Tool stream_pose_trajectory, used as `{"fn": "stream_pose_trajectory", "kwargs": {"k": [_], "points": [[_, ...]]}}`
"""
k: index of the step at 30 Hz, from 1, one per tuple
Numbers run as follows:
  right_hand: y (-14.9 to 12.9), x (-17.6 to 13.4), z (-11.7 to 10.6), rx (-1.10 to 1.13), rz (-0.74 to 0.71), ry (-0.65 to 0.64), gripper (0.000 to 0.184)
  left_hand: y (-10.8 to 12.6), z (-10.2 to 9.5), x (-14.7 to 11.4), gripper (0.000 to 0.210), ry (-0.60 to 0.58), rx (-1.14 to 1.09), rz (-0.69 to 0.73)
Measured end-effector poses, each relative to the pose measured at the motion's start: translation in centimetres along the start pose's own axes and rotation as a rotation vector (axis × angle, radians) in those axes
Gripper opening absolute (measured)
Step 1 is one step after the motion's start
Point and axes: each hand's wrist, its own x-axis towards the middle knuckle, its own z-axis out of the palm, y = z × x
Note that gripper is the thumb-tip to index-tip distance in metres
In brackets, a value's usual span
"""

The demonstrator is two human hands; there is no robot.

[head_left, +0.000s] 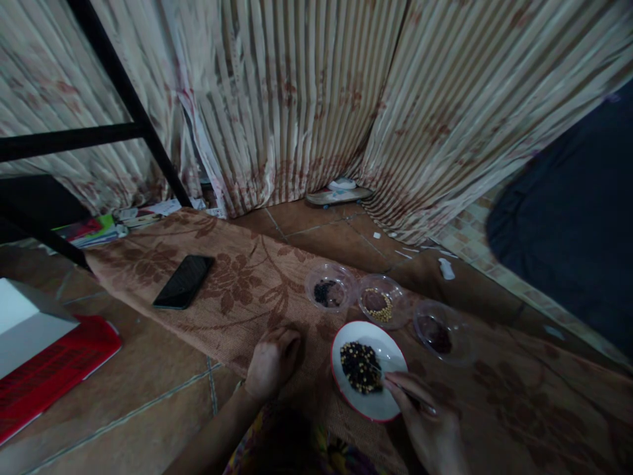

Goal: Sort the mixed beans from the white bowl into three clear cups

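A white bowl with a red rim stands on the cloth, with mixed dark beans and pale yellow beans in it. Over its right side, my right hand grips what looks like a slim pair of tweezers, their tips low at the beans. My left hand rests curled on the cloth left of the bowl, with nothing visible in it. Beyond the bowl sit three clear plastic cups: one with black beans, one with yellow beans, one with dark reddish beans.
A brown patterned cloth covers the long, narrow surface. On it lies a black phone at the left. A white and red box is at lower left. Striped curtains, a skateboard and white scraps are beyond.
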Motion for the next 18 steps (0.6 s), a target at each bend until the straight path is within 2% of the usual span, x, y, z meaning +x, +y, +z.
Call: {"fn": "stream_pose_trajectory", "kwargs": {"k": [4, 8, 14, 18], "points": [[0.4, 0.1, -0.3, 0.036, 0.038, 0.037, 0.02, 0.0, 0.1, 0.0, 0.02, 0.012, 0.019, 0.013], [-0.1, 0.9, -0.6, 0.079, 0.063, 0.165, 0.02, 0.0, 0.1, -0.1, 0.017, 0.006, 0.013, -0.006], [-2.8, 3.3, -0.5, 0.146, 0.021, 0.261, 0.022, 0.0, 0.1, -0.2, 0.016, -0.011, -0.017, -0.035], [-5.0, 6.7, 1.0, 0.177, -0.036, 0.27, 0.024, 0.1, 0.0, -0.2, 0.019, -0.044, -0.011, -0.054]]}}
